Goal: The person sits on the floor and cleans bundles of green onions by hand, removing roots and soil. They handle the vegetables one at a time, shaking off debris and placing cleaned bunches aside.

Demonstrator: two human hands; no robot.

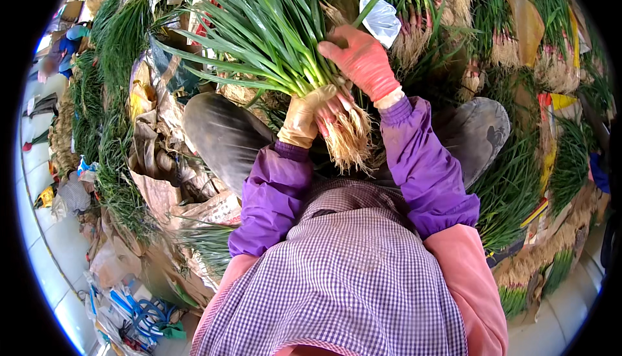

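Note:
My left hand [307, 114], in a tan glove, is closed around the lower stems of a bunch of green garlic shoots [272, 30]. The bunch's pinkish stem bases and pale stringy roots [347, 140] hang below that grip, between my knees. Its long leaves fan up and to the left. My right hand [362, 62], in a red-orange glove, is beside the stems with thumb and fingers apart. I see nothing held in it, though its fingertips are partly hidden. Just beyond it a white plastic piece [381, 17] lies against another rooted bunch [413, 35].
More rooted bunches [556, 67] lie at the upper right, with piled greens [515, 181] beside my right knee. Crumpled brown sacking [155, 176] and long heaps of greens [121, 181] lie to the left. Blue straps [150, 314] are on the tiled floor [68, 254] at lower left.

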